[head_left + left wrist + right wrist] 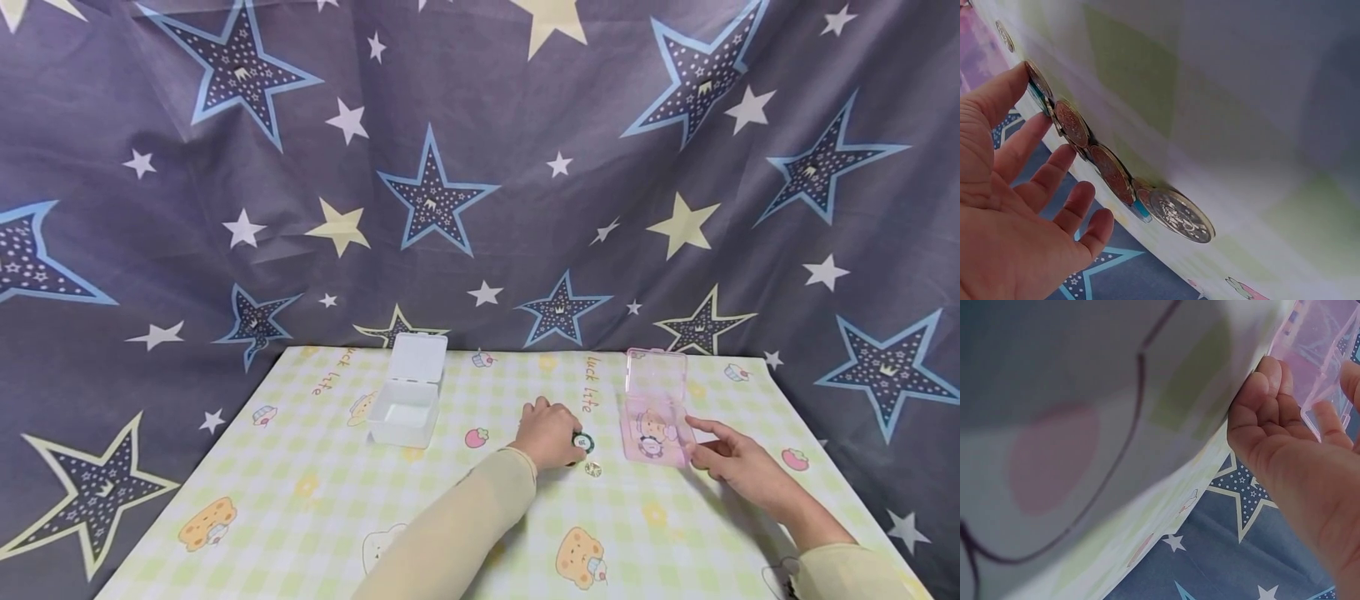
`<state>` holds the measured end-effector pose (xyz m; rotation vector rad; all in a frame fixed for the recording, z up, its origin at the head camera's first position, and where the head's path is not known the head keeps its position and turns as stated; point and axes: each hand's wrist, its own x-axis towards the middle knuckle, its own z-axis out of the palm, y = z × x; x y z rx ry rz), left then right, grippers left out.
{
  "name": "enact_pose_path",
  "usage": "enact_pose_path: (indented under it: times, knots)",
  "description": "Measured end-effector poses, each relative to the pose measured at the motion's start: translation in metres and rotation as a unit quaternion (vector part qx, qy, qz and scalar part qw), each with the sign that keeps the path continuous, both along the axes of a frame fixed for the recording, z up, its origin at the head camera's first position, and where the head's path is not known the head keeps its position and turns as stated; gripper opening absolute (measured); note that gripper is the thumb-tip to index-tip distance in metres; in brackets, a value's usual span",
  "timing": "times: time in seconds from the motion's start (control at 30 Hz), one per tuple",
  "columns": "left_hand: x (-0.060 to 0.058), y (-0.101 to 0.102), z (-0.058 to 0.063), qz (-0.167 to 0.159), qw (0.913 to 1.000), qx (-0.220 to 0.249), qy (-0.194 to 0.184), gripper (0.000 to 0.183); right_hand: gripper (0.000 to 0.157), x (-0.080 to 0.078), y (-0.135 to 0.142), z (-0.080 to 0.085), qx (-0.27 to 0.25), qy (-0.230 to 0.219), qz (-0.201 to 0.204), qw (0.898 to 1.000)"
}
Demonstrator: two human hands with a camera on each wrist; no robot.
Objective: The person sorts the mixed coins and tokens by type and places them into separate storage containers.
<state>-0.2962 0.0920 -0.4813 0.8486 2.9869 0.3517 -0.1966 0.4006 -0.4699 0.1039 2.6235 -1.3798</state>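
Observation:
My left hand [547, 433] pinches a green-edged round chip [583, 442] between thumb and forefinger, just above the tabletop. Beside it on the cloth lies a gold coin-like disc [593, 469]. In the left wrist view, several overlapping gold-rimmed discs [1110, 170] run in a row past the left fingers, partly hidden from the head view by the hand. My right hand [738, 471] holds the right side of a clear pink box [633, 458], its thumb and forefinger at the wall and the other fingers curled. The box's lid stands up, and a dark-rimmed chip [651, 447] lies inside.
A white box [405, 429] with its lid raised stands left of my left hand. The table wears a green-checked cloth [285, 500] with cartoon prints. Behind its far edge hangs a dark star-patterned curtain [495, 225].

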Motion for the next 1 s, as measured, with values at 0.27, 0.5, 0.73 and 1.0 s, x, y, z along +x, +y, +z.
enact_pose_path:
  times: [0.27,0.5,0.73,1.0]
  knots:
    - [0.0012,0.0017,0.0034,0.006,1.0000,-0.002,-0.005,0.032,0.074,-0.0002,0.0008,-0.0012,0.004,0.002,-0.001,1.000]
    - [0.0016,0.0042,0.0051,0.004,0.9998,0.017,-0.005,0.033,0.072,0.0000,0.0011,-0.0009,0.003,0.007,0.002,1.000]
    - [0.0019,0.0058,0.0069,-0.021,0.9992,0.021,0.026,0.039,0.071,-0.0009,0.0014,0.0006,0.012,0.010,0.003,1.000]
    - [0.0044,0.0027,0.0067,-0.029,0.9989,0.035,0.015,0.035,0.071,-0.0008,0.0016,-0.0023,0.019,0.008,0.001,1.000]
